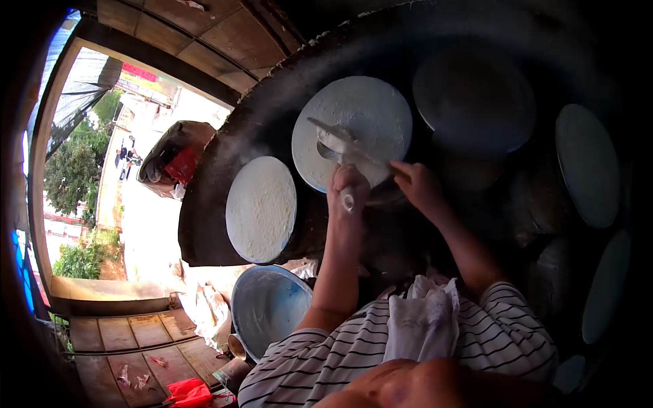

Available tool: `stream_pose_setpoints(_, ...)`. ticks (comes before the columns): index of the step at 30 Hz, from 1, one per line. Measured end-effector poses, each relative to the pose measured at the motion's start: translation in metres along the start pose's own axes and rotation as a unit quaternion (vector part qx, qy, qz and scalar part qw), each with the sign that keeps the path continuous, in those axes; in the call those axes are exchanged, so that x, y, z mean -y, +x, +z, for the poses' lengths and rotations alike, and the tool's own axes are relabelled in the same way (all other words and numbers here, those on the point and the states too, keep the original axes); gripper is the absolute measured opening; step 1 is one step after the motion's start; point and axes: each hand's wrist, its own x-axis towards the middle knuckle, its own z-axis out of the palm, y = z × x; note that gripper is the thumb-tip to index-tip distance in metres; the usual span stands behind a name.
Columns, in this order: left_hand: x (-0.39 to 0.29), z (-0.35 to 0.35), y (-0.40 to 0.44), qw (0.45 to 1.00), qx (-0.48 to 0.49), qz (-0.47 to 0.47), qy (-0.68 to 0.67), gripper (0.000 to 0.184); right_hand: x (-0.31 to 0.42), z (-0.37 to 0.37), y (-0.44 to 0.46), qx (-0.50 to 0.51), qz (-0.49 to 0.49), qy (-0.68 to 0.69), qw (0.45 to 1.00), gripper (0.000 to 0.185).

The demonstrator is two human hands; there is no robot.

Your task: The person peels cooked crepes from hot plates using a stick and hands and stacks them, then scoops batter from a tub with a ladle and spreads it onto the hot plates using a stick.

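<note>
My left hand (348, 185) is wrapped round the handle of a ladle (329, 151), whose bowl is over a round griddle (316, 102) coated with pale batter. In my right hand (416, 182), the fingers pinch the near end of a long flat spatula (360, 151). The spatula lies slantwise across the griddle and touches or passes over the ladle's bowl. A whitish lump shows between the ladle and the spatula.
Left of my hands is another batter-covered griddle (262, 209). A dark round griddle (474, 102) and a pale one (588, 165) stand to the right. Below left are a blue-grey basin (269, 306) and a red bag (189, 393). A sack (175, 160) stands beyond the stove edge.
</note>
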Motion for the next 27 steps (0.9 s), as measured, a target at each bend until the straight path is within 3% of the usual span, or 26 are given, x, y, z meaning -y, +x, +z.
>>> stream_pose_setpoints(2,0.02,0.028,-0.014,0.999,0.004,0.009,-0.052,0.031,-0.061,0.011,0.052,-0.093,0.013,0.083,0.992,0.029)
stream_pose_setpoints(5,0.054,0.05,-0.016,0.998,0.054,-0.028,0.004,0.033,-0.032,-0.006,0.04,0.085,-0.039,0.037,0.995,0.03)
stream_pose_setpoints(7,0.071,0.069,-0.017,0.994,0.094,-0.054,0.022,0.033,-0.037,-0.006,0.028,0.095,-0.083,0.053,0.991,0.031)
stream_pose_setpoints(9,0.093,0.078,-0.014,0.985,0.104,-0.138,0.021,0.035,-0.08,-0.005,0.008,0.041,-0.033,0.143,0.988,0.029)
stream_pose_setpoints(10,0.11,0.08,-0.015,0.98,0.095,-0.165,0.047,0.037,-0.097,-0.016,-0.017,0.08,-0.031,0.188,0.978,0.028)
stream_pose_setpoints(12,0.128,0.078,0.003,0.961,0.08,-0.261,0.047,0.04,-0.096,-0.062,-0.084,0.173,0.018,0.139,0.975,0.031)
stream_pose_setpoints(14,0.144,0.066,0.033,0.943,0.073,-0.316,0.068,0.039,-0.142,-0.078,-0.145,0.087,-0.031,0.185,0.978,0.035)
stream_pose_setpoints(15,0.154,0.063,0.05,0.94,0.039,-0.332,0.07,0.038,-0.121,-0.109,-0.161,0.045,0.14,0.205,0.968,0.038)
stream_pose_setpoints(16,0.171,0.056,0.068,0.93,-0.002,-0.361,0.076,0.038,-0.101,-0.142,-0.159,-0.019,0.307,0.228,0.924,0.042)
stream_pose_setpoints(17,0.181,0.046,0.089,0.923,-0.025,-0.377,0.077,0.035,-0.125,-0.151,-0.16,-0.146,0.318,0.28,0.894,0.047)
stream_pose_setpoints(18,0.189,0.029,0.112,0.914,-0.045,-0.395,0.086,0.033,-0.125,-0.173,-0.159,-0.236,0.285,0.24,0.898,0.045)
stream_pose_setpoints(19,0.196,0.011,0.133,0.905,-0.057,-0.416,0.072,0.028,-0.147,-0.186,-0.153,-0.279,0.286,0.238,0.885,0.045)
stream_pose_setpoints(21,0.21,-0.026,0.168,0.891,-0.101,-0.426,0.117,0.027,-0.142,-0.207,-0.132,-0.3,0.345,0.218,0.862,0.048)
stream_pose_setpoints(23,0.215,-0.059,0.201,0.877,-0.14,-0.441,0.128,0.026,-0.165,-0.197,-0.108,-0.353,0.325,0.292,0.828,0.039)
stream_pose_setpoints(27,0.21,-0.115,0.243,0.853,-0.146,-0.433,0.253,0.025,-0.182,-0.182,-0.09,-0.362,0.312,0.356,0.803,0.044)
